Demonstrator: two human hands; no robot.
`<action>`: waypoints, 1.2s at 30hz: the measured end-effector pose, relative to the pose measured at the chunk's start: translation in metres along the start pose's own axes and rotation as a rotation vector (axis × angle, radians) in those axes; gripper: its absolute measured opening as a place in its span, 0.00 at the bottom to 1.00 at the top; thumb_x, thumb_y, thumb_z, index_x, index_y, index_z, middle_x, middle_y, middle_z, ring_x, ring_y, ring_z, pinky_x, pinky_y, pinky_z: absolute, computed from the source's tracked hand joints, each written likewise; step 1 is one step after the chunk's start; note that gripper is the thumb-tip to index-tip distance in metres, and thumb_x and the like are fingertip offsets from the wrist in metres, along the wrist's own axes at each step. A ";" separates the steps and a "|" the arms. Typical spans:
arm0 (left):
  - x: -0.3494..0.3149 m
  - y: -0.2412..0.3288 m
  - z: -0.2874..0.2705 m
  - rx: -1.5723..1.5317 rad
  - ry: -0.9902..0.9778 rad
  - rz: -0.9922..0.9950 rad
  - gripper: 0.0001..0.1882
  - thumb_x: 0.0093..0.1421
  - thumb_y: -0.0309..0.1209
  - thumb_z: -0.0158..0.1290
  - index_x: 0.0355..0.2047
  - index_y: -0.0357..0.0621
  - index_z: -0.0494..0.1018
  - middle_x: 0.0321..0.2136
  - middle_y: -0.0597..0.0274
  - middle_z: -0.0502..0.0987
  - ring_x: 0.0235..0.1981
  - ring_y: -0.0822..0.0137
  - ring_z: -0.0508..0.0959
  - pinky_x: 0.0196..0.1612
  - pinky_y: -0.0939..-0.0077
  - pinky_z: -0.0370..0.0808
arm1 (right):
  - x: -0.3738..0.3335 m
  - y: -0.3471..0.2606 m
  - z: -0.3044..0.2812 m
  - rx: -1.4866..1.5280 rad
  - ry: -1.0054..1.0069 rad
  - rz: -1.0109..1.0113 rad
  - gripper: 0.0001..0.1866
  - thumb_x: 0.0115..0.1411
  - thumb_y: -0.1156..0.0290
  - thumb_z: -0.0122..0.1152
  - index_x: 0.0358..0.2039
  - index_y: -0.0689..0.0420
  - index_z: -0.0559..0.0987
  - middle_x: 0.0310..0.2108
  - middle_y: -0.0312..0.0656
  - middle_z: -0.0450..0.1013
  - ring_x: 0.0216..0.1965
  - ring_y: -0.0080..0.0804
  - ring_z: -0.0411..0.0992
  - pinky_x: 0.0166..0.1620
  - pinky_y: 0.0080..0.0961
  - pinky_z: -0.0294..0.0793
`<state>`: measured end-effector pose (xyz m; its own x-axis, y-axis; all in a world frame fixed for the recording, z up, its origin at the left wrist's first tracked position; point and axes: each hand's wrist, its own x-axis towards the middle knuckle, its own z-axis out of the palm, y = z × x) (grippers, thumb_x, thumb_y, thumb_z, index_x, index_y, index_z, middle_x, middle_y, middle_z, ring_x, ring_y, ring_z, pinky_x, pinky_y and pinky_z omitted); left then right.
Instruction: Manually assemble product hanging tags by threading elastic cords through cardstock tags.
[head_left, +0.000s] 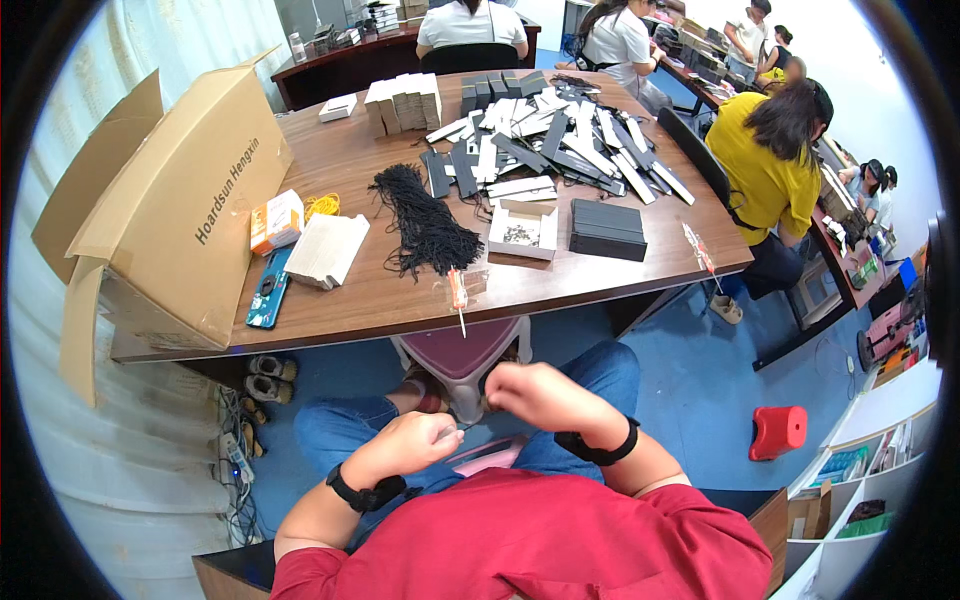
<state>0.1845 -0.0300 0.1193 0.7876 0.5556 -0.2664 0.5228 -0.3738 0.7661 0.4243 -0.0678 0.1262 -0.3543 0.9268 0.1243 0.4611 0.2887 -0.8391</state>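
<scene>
Both hands are held above my lap, in front of the table edge. My left hand [420, 443] is closed, fingertips pressed together, with a small pale bit showing at them. Slightly higher, my right hand [532, 392] is curled closed. A thin dark line seems to run between the two; what they grip is too small to make out. On the table ahead lie a bundle of black cords [425, 222], a white box [523, 230] of small metal pieces and a stack of black cards [608, 230]. An orange-handled pointed tool [458, 290] is fixed at the edge.
A heap of black and white strips [560, 140] covers the table's back middle. Stacked pale cards [328, 250], a phone [269, 290] and a large cardboard box [190, 210] are at left. A purple stool [465, 348] stands ahead; a red stool [778, 432], right. Several people work nearby.
</scene>
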 end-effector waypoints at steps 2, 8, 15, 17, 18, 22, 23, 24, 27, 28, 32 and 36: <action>0.001 -0.003 0.001 0.095 -0.011 -0.044 0.16 0.59 0.40 0.49 0.24 0.38 0.71 0.17 0.51 0.72 0.19 0.54 0.74 0.24 0.65 0.69 | 0.000 0.002 0.002 -0.005 -0.093 0.038 0.06 0.57 0.71 0.56 0.33 0.57 0.73 0.25 0.48 0.73 0.29 0.49 0.73 0.32 0.36 0.71; 0.009 -0.009 0.001 0.129 0.009 -0.032 0.17 0.59 0.41 0.49 0.23 0.38 0.71 0.17 0.49 0.72 0.20 0.52 0.75 0.25 0.61 0.69 | 0.009 0.006 0.008 0.072 -0.028 0.218 0.12 0.56 0.68 0.59 0.40 0.55 0.72 0.26 0.47 0.73 0.31 0.47 0.74 0.35 0.38 0.72; 0.035 -0.012 0.018 -0.442 -0.090 -0.172 0.16 0.63 0.39 0.44 0.27 0.40 0.70 0.14 0.67 0.70 0.14 0.75 0.70 0.17 0.81 0.66 | 0.019 0.006 0.019 -0.230 0.122 -0.197 0.32 0.54 0.66 0.62 0.58 0.56 0.63 0.53 0.54 0.64 0.54 0.51 0.64 0.54 0.35 0.66; 0.037 -0.016 0.017 -0.711 -0.199 -0.165 0.16 0.64 0.38 0.43 0.26 0.40 0.70 0.15 0.64 0.71 0.13 0.74 0.70 0.17 0.81 0.67 | 0.018 0.006 0.018 0.098 -0.208 -0.119 0.30 0.56 0.67 0.59 0.58 0.60 0.62 0.52 0.56 0.66 0.53 0.48 0.67 0.55 0.35 0.66; 0.036 -0.018 0.014 -0.898 -0.252 -0.177 0.16 0.64 0.38 0.42 0.27 0.40 0.70 0.16 0.62 0.73 0.13 0.73 0.71 0.17 0.82 0.68 | 0.016 0.006 0.017 0.210 -0.269 -0.092 0.29 0.57 0.68 0.58 0.58 0.61 0.62 0.50 0.55 0.68 0.50 0.44 0.69 0.51 0.34 0.69; 0.032 -0.023 0.012 -0.920 -0.381 -0.215 0.17 0.66 0.38 0.40 0.28 0.40 0.71 0.19 0.60 0.75 0.15 0.73 0.73 0.20 0.82 0.71 | 0.009 0.006 0.020 0.535 -0.458 0.197 0.28 0.57 0.71 0.57 0.58 0.61 0.62 0.43 0.50 0.74 0.39 0.33 0.76 0.38 0.27 0.76; 0.032 -0.023 0.013 -0.920 -0.382 -0.217 0.17 0.66 0.38 0.40 0.28 0.40 0.71 0.19 0.60 0.75 0.15 0.73 0.73 0.20 0.82 0.71 | 0.009 0.007 0.021 0.492 -0.452 0.180 0.28 0.57 0.71 0.57 0.58 0.61 0.62 0.43 0.50 0.74 0.39 0.33 0.76 0.38 0.27 0.76; 0.031 -0.023 0.013 -0.830 -0.379 -0.208 0.17 0.66 0.38 0.40 0.29 0.39 0.72 0.20 0.60 0.75 0.16 0.73 0.74 0.22 0.81 0.72 | 0.009 0.008 0.022 0.452 -0.471 0.205 0.29 0.57 0.71 0.58 0.58 0.61 0.62 0.40 0.48 0.75 0.36 0.30 0.76 0.34 0.25 0.76; 0.031 -0.023 0.012 -0.679 -0.360 -0.210 0.18 0.66 0.39 0.41 0.30 0.38 0.73 0.21 0.60 0.77 0.17 0.72 0.75 0.24 0.79 0.73 | 0.011 0.014 0.026 0.337 -0.504 0.194 0.28 0.56 0.73 0.59 0.57 0.60 0.64 0.31 0.42 0.76 0.27 0.25 0.74 0.29 0.22 0.74; 0.030 -0.023 0.011 -0.597 -0.352 -0.224 0.19 0.66 0.40 0.42 0.29 0.38 0.73 0.20 0.60 0.77 0.17 0.72 0.75 0.24 0.79 0.72 | 0.012 0.017 0.026 0.321 -0.486 0.164 0.28 0.56 0.73 0.59 0.57 0.59 0.65 0.32 0.43 0.76 0.27 0.24 0.73 0.31 0.22 0.73; 0.029 -0.020 0.003 -0.499 -0.326 -0.256 0.19 0.65 0.41 0.44 0.28 0.38 0.73 0.20 0.61 0.77 0.17 0.73 0.75 0.23 0.80 0.71 | 0.014 0.020 0.024 0.267 -0.391 0.120 0.21 0.57 0.72 0.58 0.51 0.60 0.71 0.26 0.42 0.75 0.25 0.25 0.72 0.31 0.25 0.72; 0.030 -0.019 -0.002 -0.449 -0.281 -0.284 0.20 0.65 0.43 0.43 0.28 0.38 0.73 0.20 0.64 0.76 0.17 0.74 0.74 0.21 0.81 0.70 | 0.012 0.021 0.023 0.226 -0.251 0.114 0.14 0.56 0.67 0.60 0.41 0.60 0.77 0.29 0.47 0.76 0.30 0.35 0.75 0.35 0.29 0.72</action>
<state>0.1979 -0.0049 0.0976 0.7252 0.3475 -0.5944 0.5847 0.1450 0.7982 0.4111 -0.0562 0.0976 -0.5127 0.8541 -0.0878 0.3274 0.0999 -0.9396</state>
